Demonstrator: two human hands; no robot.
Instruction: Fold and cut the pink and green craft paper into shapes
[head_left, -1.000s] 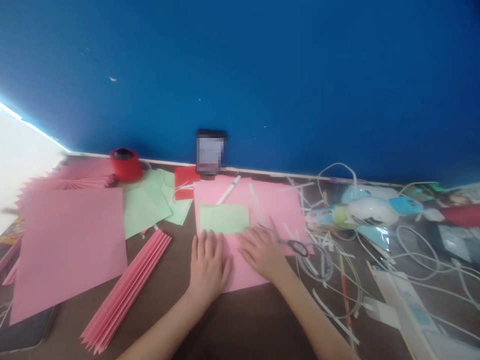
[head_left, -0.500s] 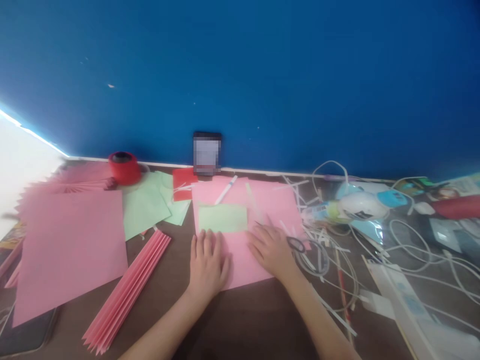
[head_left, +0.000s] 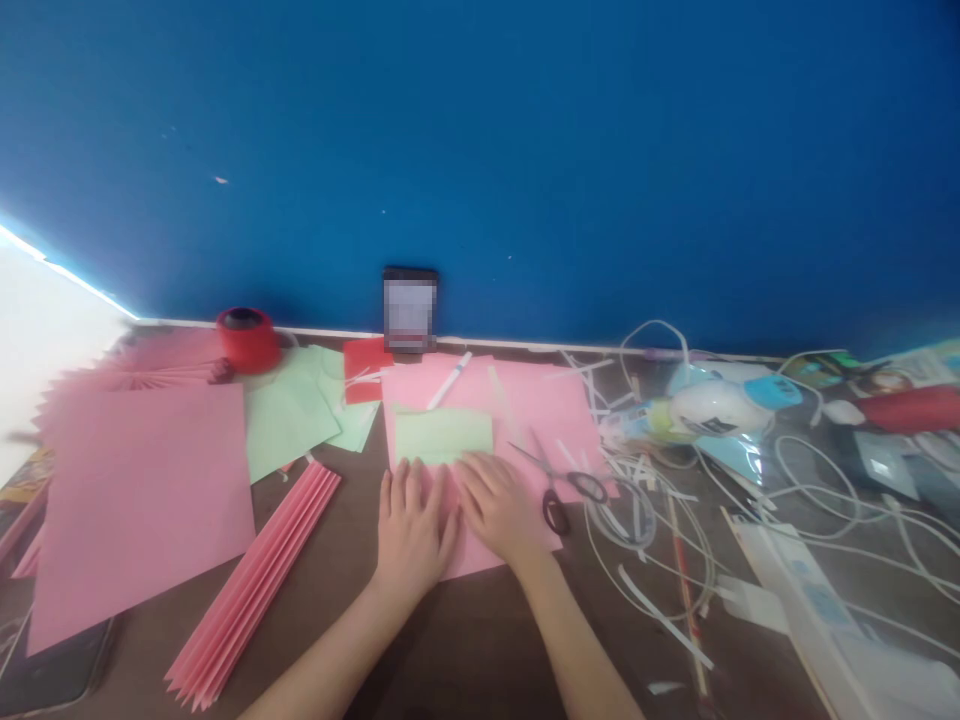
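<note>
A small green paper (head_left: 442,432) lies on pink sheets (head_left: 537,388) in front of me. My left hand (head_left: 411,515) rests flat at its lower left edge, fingers stretched out. At the lower right edge of the same paper lies my right hand (head_left: 491,500), its fingertips on the paper's edge and its fingers extended. Just right of that hand, scissors (head_left: 556,482) lie with their blades apart on the pink paper. A white pen (head_left: 450,380) sits above the green paper.
Left of me are a pleated pink paper strip (head_left: 255,585), a large pink sheet (head_left: 142,500), green sheets (head_left: 289,410) and a red tape roll (head_left: 247,340). A phone (head_left: 410,308) leans on the blue wall. White cables (head_left: 817,490), paper scraps and a bottle (head_left: 720,407) crowd the right side.
My right hand has moved left, from beside the scissors to the green paper's lower edge, uncovering the scissors. My left hand has stayed nearly still.
</note>
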